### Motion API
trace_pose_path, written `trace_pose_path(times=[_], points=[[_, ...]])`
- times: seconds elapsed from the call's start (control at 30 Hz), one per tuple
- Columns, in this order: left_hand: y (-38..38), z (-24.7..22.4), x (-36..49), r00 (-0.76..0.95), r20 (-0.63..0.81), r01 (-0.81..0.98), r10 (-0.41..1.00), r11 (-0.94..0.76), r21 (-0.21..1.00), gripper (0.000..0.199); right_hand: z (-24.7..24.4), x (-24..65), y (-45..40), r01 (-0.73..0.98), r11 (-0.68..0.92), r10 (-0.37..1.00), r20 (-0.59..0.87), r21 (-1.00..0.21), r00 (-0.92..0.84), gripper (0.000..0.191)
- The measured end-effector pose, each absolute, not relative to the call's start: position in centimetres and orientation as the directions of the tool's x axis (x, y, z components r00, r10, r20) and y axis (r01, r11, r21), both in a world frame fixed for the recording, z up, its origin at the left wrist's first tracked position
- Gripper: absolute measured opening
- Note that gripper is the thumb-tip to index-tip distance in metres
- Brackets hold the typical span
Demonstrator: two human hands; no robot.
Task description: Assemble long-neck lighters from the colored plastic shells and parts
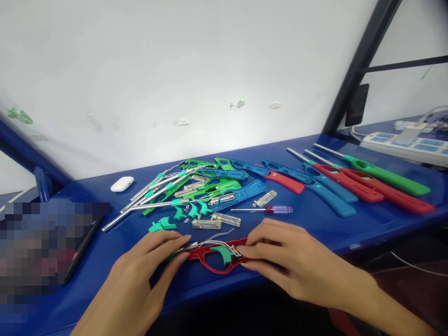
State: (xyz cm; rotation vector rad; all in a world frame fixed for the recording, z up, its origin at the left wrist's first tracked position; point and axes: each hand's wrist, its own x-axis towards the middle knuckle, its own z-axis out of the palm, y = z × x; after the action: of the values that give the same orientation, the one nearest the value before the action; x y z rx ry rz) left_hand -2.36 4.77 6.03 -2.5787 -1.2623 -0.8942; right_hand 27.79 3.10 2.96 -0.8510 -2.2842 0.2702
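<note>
At the table's front edge lies a red lighter casing half [213,267], its inside showing. A green trigger [224,254] sits in it, and thin white wires [219,242] run along its top. My left hand [147,261] pinches a metal lighter tube [185,247] at the casing's left end; most of the tube is hidden by the fingers. On the right end, the thumb and fingers of my right hand [290,256] close around the red casing. Just beyond the hands are clear fuel tanks [207,224], loose green triggers [164,224] and a screwdriver [278,209] with a purple handle.
A pile of green casing halves [224,186] and metal tubes [147,205] lies behind, with blue casing halves [257,189] beside it. Several assembled lighters [388,179] are at right. A white earbud case [122,184] is at left; a power strip [402,145] stands far right.
</note>
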Motion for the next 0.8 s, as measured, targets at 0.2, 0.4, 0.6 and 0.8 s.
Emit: trace_pose_path(times=[0.2, 0.4, 0.6, 0.8], points=[[4.76, 6.11, -1.74, 0.448, 0.518, 0.749, 0.729, -0.622, 0.228, 0.04, 2.9, 27.75, 3.12, 0.492, 0.777, 0.628, 0.545, -0.393, -0.555, 0.017], [4.59, 5.52, -2.17, 0.441, 0.561, 0.75, 0.7, -0.631, 0.198, 0.034, 2.93, 27.7, 3.17, 0.488, 0.771, 0.636, 0.54, -0.409, -0.551, 0.017], [4.35, 5.58, -1.86, 0.475, 0.53, 0.725, 0.702, -0.654, 0.216, 0.029, 3.04, 27.68, 3.17, 0.489, 0.77, 0.637, 0.541, -0.41, -0.549, 0.017], [3.9, 5.62, -1.8, 0.478, 0.482, 0.719, 0.735, -0.642, 0.266, 0.027, 3.07, 27.69, 3.17, 0.494, 0.769, 0.637, 0.537, -0.404, -0.552, 0.018]])
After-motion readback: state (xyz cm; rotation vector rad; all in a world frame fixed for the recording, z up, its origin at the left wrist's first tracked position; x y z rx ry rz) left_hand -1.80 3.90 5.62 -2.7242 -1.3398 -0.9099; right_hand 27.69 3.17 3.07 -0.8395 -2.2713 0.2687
